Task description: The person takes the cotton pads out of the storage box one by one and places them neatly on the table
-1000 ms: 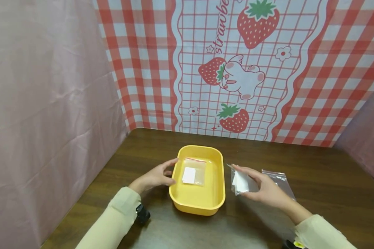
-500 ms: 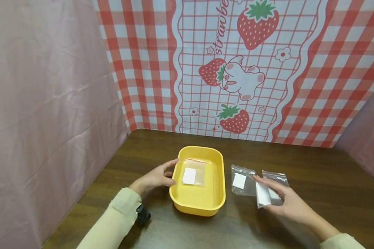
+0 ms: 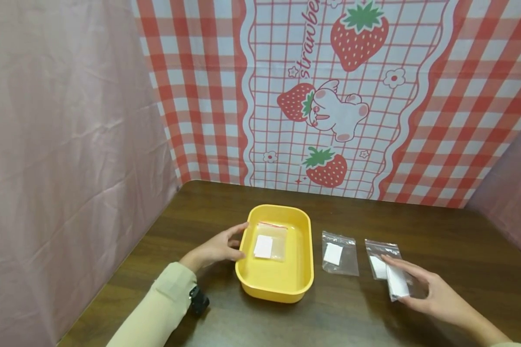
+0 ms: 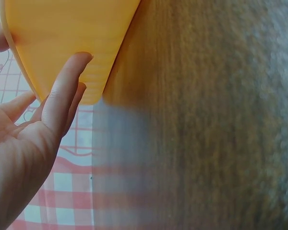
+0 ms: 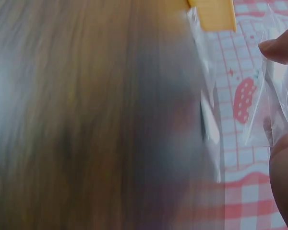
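Observation:
In the head view, my left hand (image 3: 214, 249) rests against the left side of a yellow plastic tray (image 3: 282, 295), fingers extended. The left wrist view shows the thumb (image 4: 65, 91) along the tray's outer wall. A clear zip bag with a white card (image 3: 263, 246) lies inside the tray. My right hand (image 3: 438, 295) pinches a clear zip bag with a white insert (image 3: 397, 283) between thumb and fingers; whether it is one bag or a stack I cannot tell. Another zip bag (image 3: 384, 248) lies partly hidden beneath it. A further zip bag (image 3: 348, 260) lies flat right of the tray.
Everything stands on a dark wooden table (image 3: 208, 202). A strawberry-patterned checked cloth (image 3: 269, 120) hangs behind it, and a pink cloth (image 3: 91, 144) hangs at the left. A black wrist device (image 3: 198, 301) sits at my left sleeve.
My right hand has moved right, away from the tray, with the held bag. One zip bag now lies flat on the table where that hand was. The left hand and tray have stayed put.

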Available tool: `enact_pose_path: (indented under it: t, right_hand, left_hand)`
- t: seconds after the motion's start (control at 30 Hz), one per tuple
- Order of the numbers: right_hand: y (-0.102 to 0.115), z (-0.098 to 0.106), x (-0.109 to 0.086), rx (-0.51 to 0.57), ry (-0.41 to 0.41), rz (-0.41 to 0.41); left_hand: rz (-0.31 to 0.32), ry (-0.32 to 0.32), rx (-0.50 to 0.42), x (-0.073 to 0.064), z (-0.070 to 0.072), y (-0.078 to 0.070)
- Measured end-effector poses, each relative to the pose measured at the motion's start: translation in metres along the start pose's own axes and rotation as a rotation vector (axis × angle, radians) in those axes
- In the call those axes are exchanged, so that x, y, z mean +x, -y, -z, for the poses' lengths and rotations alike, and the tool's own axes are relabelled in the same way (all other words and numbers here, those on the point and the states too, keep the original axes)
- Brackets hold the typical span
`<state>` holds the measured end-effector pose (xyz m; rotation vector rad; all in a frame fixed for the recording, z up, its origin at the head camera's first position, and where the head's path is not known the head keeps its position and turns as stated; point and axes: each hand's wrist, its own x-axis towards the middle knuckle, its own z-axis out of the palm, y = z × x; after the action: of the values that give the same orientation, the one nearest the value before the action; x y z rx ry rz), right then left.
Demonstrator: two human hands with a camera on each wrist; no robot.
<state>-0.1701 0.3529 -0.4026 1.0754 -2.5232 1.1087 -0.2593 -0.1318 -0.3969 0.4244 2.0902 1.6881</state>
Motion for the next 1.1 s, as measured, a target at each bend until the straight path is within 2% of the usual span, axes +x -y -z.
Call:
enact_pose_path:
  t: [0.13, 0.47, 0.7, 0.93, 1.1]
  right_hand:
    - [-0.007, 0.008, -0.009, -0.063, -0.007, -0.043]
    - [-0.036, 0.027, -0.031, -0.112, -0.043, -0.106]
    - [-0.059, 0.044, -0.038, -0.154, -0.031, -0.193]
    - [-0.083, 0.056, -0.034, -0.147, -0.022, -0.131]
    - [-0.095, 0.061, -0.032, -0.194, -0.008, -0.15]
  left_hand:
    - [-0.003, 0.005, -0.004, 0.001, 0.001, 0.001]
    - [-0.014, 0.019, -0.004, 0.0, 0.002, 0.002]
    - [-0.019, 0.027, -0.004, 0.0, 0.001, 0.001]
    - [-0.023, 0.036, -0.02, -0.001, 0.002, 0.001]
    - [-0.043, 0.058, -0.039, 0.0, 0.002, 0.002]
